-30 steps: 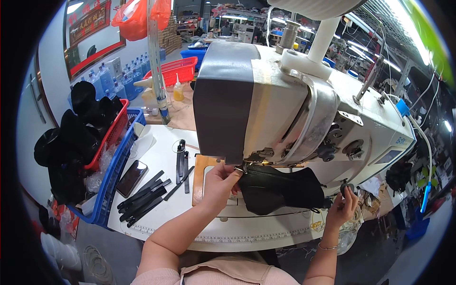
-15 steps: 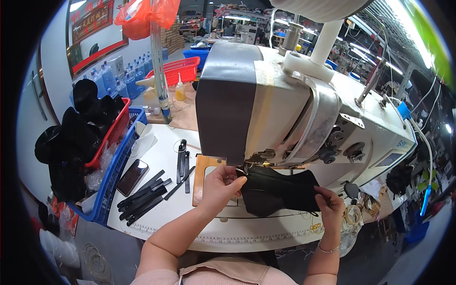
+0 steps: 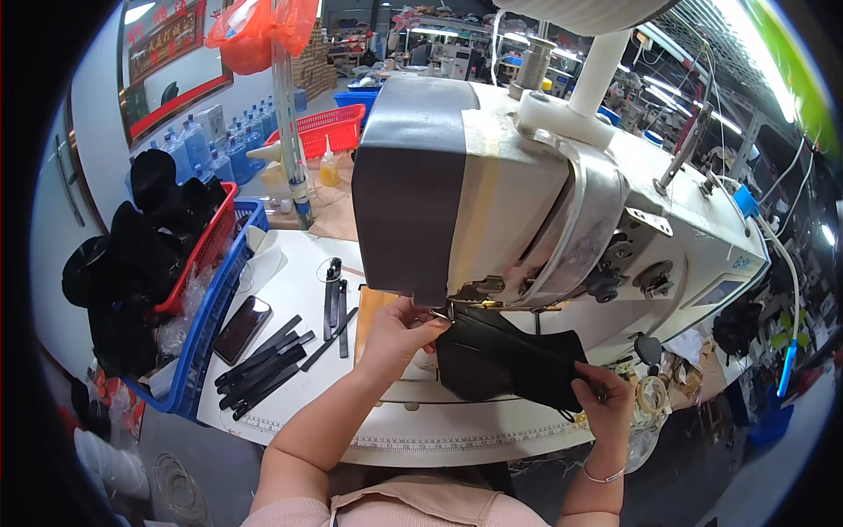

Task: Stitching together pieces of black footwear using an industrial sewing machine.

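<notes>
A black leather-like piece (image 3: 492, 356) lies under the head of a white and dark grey sewing machine (image 3: 492, 184), its far left part near the needle. My left hand (image 3: 404, 338) is closed in a pinch at that left edge, right beside the needle. A small shiny metal part (image 3: 441, 314) shows at its fingertips; what the fingers hold is mostly hidden. My right hand (image 3: 606, 395) pinches the piece's right edge between thumb and fingers. A thin black loop hangs from the piece near the right hand.
Left of the hands lie several black strips (image 3: 263, 373) and a phone (image 3: 242, 329) on the white table (image 3: 369, 430). A blue basket (image 3: 198, 351) and a red basket (image 3: 206, 246) with black pieces stand at the left. Rolls of tape (image 3: 652, 395) are at the right.
The piece's right end has swung slightly toward me and left, along with my right hand. My left hand keeps its pinch by the needle. The whole view has shifted a little.
</notes>
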